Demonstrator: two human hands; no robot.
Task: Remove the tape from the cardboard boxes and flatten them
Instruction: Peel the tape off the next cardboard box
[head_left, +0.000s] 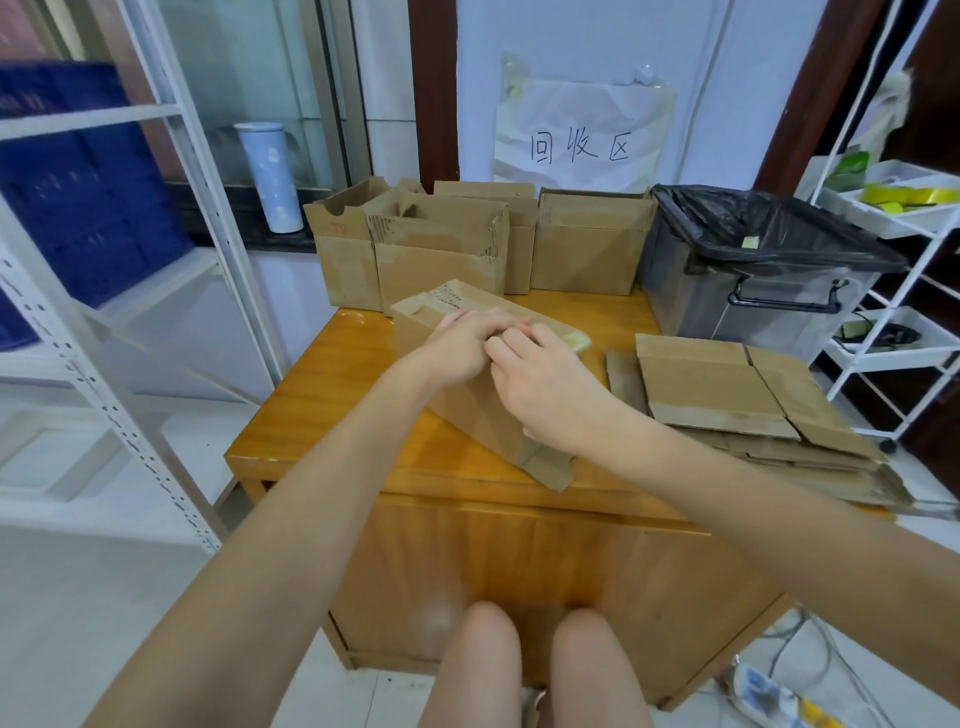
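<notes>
While a stack of flattened cardboard (727, 395) lies on the right side of the wooden table (332, 395), at least four opened boxes (441, 249) stand upright in a row along the table's far edge, so by my reading the job is somewhere in its middle stretch. One long box (467, 410) lies on its side in front of the person, slanting from the far left toward the near right, and both hands are on its upper face. The left hand (462, 338) rests on top with fingers bent toward the middle, touching the right hand (540, 384), whose fingers are curled in against the cardboard as if picking at a tape edge; whether either hand actually pinches tape I cannot tell. A pale yellowish tape scrap (576, 340) shows at the box's far right corner, just beyond the right hand. A grey bin (769, 306) lined with a black bag stands at the table's far right and holds at least one small yellowish scrap. This box looks only partly stripped and not yet collapsed; the row behind appears untouched.
</notes>
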